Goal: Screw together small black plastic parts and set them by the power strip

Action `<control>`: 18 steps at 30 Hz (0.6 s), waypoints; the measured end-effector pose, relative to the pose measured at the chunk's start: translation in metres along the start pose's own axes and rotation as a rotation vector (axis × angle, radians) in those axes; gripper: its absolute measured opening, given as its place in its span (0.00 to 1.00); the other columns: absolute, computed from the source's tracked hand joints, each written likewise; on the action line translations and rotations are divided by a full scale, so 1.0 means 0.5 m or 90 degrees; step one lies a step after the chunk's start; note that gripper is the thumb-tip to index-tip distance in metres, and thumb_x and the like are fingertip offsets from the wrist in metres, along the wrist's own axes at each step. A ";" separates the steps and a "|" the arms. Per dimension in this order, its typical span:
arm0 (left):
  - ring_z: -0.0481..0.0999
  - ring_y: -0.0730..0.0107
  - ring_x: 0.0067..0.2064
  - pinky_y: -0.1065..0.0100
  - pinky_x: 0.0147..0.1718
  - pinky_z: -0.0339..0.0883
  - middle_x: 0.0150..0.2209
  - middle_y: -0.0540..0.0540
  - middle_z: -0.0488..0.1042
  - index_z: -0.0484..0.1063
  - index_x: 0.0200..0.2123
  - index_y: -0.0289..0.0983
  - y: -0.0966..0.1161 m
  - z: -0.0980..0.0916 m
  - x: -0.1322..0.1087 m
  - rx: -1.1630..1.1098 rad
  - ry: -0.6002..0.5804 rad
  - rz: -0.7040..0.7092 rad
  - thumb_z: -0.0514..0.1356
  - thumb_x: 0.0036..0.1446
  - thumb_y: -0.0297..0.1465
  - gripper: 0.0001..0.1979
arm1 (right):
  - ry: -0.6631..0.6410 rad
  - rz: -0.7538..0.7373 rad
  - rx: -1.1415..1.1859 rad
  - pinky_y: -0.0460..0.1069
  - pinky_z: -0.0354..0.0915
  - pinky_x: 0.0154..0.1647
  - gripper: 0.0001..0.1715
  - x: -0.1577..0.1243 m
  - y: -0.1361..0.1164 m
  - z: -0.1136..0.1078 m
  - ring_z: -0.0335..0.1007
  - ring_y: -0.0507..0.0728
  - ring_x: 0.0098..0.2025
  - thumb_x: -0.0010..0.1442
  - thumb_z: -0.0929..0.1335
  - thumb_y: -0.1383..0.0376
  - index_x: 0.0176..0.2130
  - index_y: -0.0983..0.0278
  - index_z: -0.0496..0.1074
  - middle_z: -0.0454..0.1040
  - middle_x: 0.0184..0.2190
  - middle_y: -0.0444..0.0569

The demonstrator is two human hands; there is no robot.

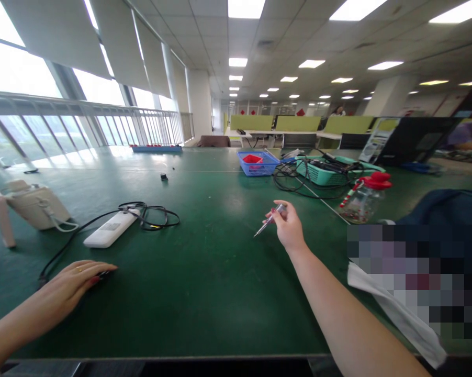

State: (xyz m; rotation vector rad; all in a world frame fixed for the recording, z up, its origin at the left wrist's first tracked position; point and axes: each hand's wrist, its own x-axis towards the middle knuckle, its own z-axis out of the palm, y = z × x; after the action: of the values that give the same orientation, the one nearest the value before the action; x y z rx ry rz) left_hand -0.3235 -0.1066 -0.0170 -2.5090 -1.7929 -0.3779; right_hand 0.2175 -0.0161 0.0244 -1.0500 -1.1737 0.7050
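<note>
A: Right hand?

B: Right hand [287,225], one: closed, fingers gripping a silver tool [266,224].

A: Lie of the tool?

B: Long axis slanted, tip downward, aimed left and towards the near edge. Contact between tip and table [204,298]: cannot tell.

A: Left hand?

B: Left hand [77,277], one: palm down, low over the table, fingers over a small dark piece [103,275], mostly hidden. Gripping or merely resting: cannot tell.

A: Piece relative to tool?

B: Left of it and closer to the near edge. Left hand at the piece; right hand well apart.

A: Anything in the way?

B: Cable [161,211], black, one: looped beyond the left hand, one run coming down behind that wrist. White block [112,229], one: just beyond the left fingers.

A: Further out?

B: Beige case [35,204], far left. Blue basket [258,168] and green basket [322,175], beyond the right hand. Bottle [363,201], red-lidded, right. White cloth [396,311], right of the right forearm.
</note>
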 end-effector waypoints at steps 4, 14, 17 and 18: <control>0.72 0.58 0.57 0.54 0.58 0.66 0.57 0.45 0.73 0.70 0.57 0.44 -0.021 0.002 -0.015 -0.009 0.047 -0.005 0.48 0.61 0.37 0.23 | 0.004 0.003 0.001 0.57 0.75 0.38 0.23 -0.003 -0.004 0.000 0.76 0.57 0.31 0.54 0.70 0.54 0.46 0.62 0.65 0.73 0.28 0.43; 0.69 0.55 0.60 0.54 0.62 0.60 0.60 0.54 0.70 0.67 0.58 0.52 -0.041 0.008 -0.037 -0.082 -0.008 -0.063 0.53 0.58 0.41 0.24 | 0.003 0.007 0.007 0.57 0.76 0.38 0.25 -0.001 0.002 -0.001 0.76 0.57 0.31 0.54 0.71 0.52 0.46 0.62 0.65 0.73 0.28 0.43; 0.70 0.54 0.60 0.54 0.61 0.61 0.59 0.54 0.71 0.69 0.57 0.51 -0.039 0.001 -0.031 -0.082 -0.020 -0.060 0.54 0.57 0.42 0.24 | 0.001 0.004 0.007 0.57 0.76 0.38 0.24 -0.001 0.002 -0.002 0.76 0.57 0.32 0.54 0.71 0.52 0.46 0.61 0.65 0.73 0.29 0.43; 0.70 0.55 0.60 0.54 0.61 0.61 0.59 0.54 0.71 0.68 0.57 0.51 -0.038 -0.002 -0.029 -0.083 -0.028 -0.059 0.54 0.57 0.42 0.24 | 0.002 0.002 0.009 0.57 0.76 0.38 0.24 -0.001 0.003 -0.002 0.76 0.57 0.33 0.54 0.71 0.52 0.46 0.62 0.65 0.72 0.29 0.43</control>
State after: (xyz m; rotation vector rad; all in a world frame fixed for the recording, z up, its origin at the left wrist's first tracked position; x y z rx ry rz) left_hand -0.3459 -0.1138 -0.0214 -2.5434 -1.9676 -0.4607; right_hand 0.2182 -0.0161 0.0230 -1.0407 -1.1628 0.7139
